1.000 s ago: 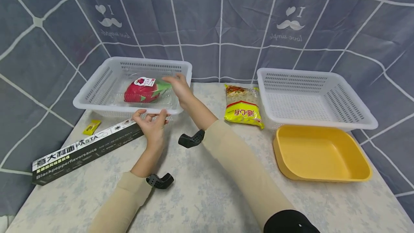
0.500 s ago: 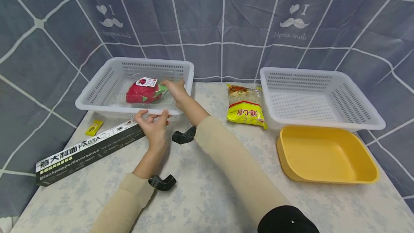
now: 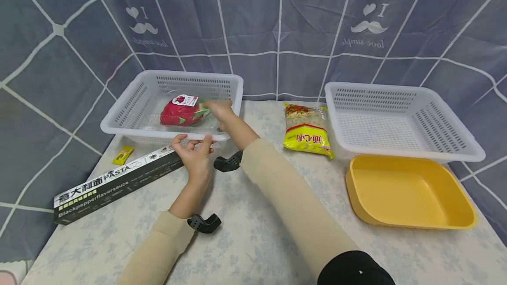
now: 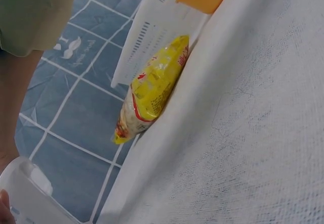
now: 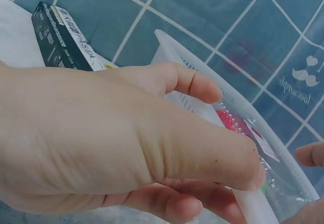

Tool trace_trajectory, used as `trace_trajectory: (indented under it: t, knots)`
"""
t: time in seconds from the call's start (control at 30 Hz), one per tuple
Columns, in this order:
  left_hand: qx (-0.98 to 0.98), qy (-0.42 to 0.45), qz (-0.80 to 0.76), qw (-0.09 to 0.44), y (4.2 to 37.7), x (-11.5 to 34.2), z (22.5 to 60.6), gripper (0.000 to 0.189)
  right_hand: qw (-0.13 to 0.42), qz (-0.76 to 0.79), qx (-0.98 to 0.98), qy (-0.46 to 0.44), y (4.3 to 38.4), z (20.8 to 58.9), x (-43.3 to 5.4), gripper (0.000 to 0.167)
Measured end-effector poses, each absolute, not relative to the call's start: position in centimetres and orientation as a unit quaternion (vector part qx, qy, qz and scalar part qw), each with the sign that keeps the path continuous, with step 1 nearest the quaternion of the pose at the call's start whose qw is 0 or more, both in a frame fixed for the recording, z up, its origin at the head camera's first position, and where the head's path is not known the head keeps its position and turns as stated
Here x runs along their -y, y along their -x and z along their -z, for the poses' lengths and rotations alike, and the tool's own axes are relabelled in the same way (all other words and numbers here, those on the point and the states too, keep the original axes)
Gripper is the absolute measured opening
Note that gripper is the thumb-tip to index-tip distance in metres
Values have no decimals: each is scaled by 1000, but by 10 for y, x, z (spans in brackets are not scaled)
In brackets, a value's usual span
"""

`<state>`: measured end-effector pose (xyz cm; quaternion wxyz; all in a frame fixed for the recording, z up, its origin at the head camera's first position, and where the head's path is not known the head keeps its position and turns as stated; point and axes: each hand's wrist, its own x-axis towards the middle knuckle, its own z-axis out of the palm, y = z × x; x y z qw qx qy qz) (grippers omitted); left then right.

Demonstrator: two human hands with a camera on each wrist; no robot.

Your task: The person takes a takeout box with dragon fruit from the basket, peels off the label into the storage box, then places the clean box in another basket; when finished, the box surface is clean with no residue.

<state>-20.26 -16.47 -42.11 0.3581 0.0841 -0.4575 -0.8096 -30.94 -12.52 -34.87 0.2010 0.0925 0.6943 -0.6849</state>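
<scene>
My left hand (image 3: 195, 155) grips the front rim of the white slotted basket (image 3: 130, 130), thumb over the rim in the right wrist view. Inside lies a red dragon fruit (image 3: 179, 114) with green leaf tips and a white label, in clear plastic packaging (image 3: 152, 120). My right hand (image 3: 222, 112) reaches over the basket's right end, by the leaf tips. Its fingertips (image 5: 310, 155) show at the right edge of the right wrist view; whether they hold the packaging cannot be seen. Below the left hand lies a long black-and-white pasta box (image 3: 119, 184).
A small yellow packet (image 3: 123, 155) lies behind the pasta box. To the right are a yellow bag of pasta (image 3: 306, 131), a second white basket (image 3: 390, 131) and a yellow tub (image 3: 408, 192). A grey-blue curtain (image 3: 257, 34) hangs behind the table.
The whole scene has shifted slightly right in the head view. My right hand has dipped a little lower by the leaf tips. The left hand keeps its place on the rim.
</scene>
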Motion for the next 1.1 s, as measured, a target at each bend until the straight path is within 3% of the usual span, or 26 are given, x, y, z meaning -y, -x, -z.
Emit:
trace_trajectory:
  t: [0.2,0.4,0.47,0.57,0.77,1.1]
  knots:
    - [457,-91,811,354,201,165,420,53,220,676,-697,-96,307,347,125,83]
    - [462,-95,808,354,200,166,420,53,257,693,-670,-72,304,347,123,48]
    - [462,-94,809,353,201,166,420,53,263,700,-661,-67,305,348,122,44]
    - [461,-89,810,351,200,166,420,53,270,706,-651,-67,306,347,122,54]
    - [462,-83,810,352,200,164,419,51,279,729,-622,-69,308,346,121,95]
    - [460,-86,811,352,200,164,420,51,228,736,-634,-62,302,352,126,92]
